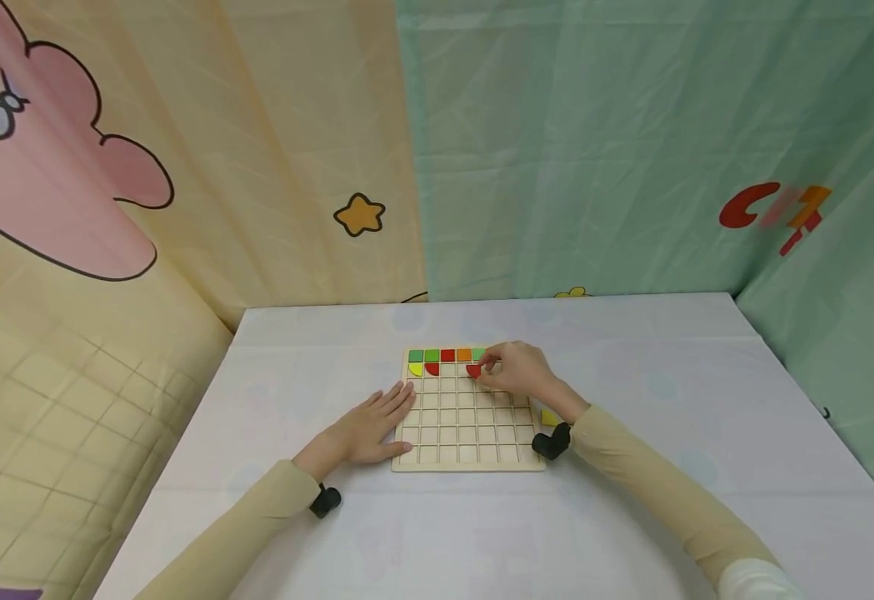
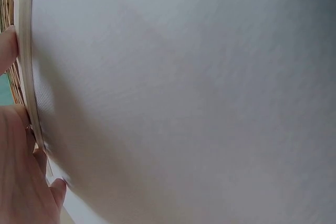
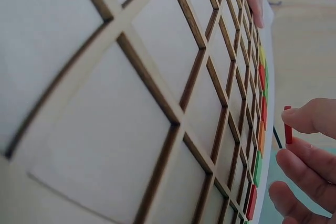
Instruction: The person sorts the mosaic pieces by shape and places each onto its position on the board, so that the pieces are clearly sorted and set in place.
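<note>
A wooden grid board lies on the white table. Its far row holds green, red and orange tiles; below sit a yellow and a red quarter-round piece. My right hand pinches a red piece over the second row; the right wrist view shows that red piece held between thumb and fingers above the board. My left hand lies flat, fingers straight, against the board's left edge.
A yellow piece lies on the table just right of the board, by my right wrist. Patterned cloth walls close in the table at the back and both sides.
</note>
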